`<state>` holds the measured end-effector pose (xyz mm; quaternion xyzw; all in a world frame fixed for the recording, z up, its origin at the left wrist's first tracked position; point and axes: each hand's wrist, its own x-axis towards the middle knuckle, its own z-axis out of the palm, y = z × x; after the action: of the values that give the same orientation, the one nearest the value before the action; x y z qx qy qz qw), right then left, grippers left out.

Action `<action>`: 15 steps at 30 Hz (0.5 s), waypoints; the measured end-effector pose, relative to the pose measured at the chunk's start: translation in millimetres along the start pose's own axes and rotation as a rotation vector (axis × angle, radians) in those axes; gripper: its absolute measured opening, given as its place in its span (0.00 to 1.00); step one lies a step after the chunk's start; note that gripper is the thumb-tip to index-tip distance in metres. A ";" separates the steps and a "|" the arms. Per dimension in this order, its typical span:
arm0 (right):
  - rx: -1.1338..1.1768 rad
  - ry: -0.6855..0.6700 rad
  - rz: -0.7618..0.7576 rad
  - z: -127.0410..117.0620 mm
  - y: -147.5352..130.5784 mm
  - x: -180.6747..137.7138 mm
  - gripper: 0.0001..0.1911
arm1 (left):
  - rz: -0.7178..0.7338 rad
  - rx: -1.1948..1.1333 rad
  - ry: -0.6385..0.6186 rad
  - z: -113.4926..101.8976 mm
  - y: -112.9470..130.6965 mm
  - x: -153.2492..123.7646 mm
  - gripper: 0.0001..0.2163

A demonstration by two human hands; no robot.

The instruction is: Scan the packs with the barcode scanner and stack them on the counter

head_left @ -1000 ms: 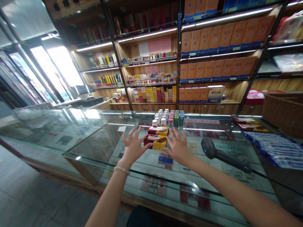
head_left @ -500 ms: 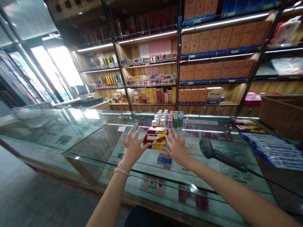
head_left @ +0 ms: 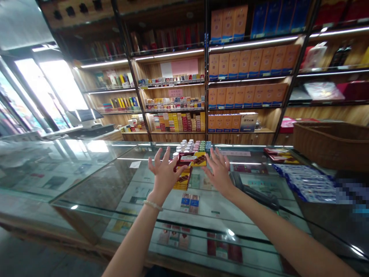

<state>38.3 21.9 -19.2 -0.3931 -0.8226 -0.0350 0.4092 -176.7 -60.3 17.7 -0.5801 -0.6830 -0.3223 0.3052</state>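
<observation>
A red-and-yellow chocolate biscuit pack (head_left: 191,158) is held up between my two hands, above the glass counter (head_left: 215,234). My left hand (head_left: 165,175) grips its left end, thumb along the lower edge and the other fingers spread upward. At the right end, the thumb and fingers of my right hand (head_left: 219,173) press against the pack. Below it lies a stack of similar packs (head_left: 182,182), partly covered by my left hand. Rows of small white-capped bottles (head_left: 184,146) and pink, green and blue containers (head_left: 201,146) stand just behind.
A black barcode scanner (head_left: 255,195) lies beside my right forearm, its cable running right. Blue-and-white packets (head_left: 305,182), more red-and-yellow packs (head_left: 281,157) and a brown basket (head_left: 331,142) occupy the right side. Lit shelves of boxes (head_left: 248,96) line the back wall.
One biscuit pack has come up off the stack between my hands. The view has shifted, and my right hand now partly overlaps the scanner.
</observation>
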 end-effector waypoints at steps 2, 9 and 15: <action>-0.009 0.041 0.018 -12.0 15.8 1.5 0.29 | 0.015 -0.012 0.005 4.6 19.2 9.9 0.17; -0.082 0.160 0.095 -51.8 78.5 -3.7 0.27 | 0.098 -0.106 0.029 36.1 93.0 32.1 0.21; -0.169 0.201 0.155 -77.1 118.9 -7.1 0.25 | 0.136 -0.148 0.044 58.2 142.3 43.0 0.19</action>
<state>170.8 70.1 -4.5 -0.4830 -0.7389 -0.1118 0.4564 -44.5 28.5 28.7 -0.6387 -0.6094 -0.3634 0.2976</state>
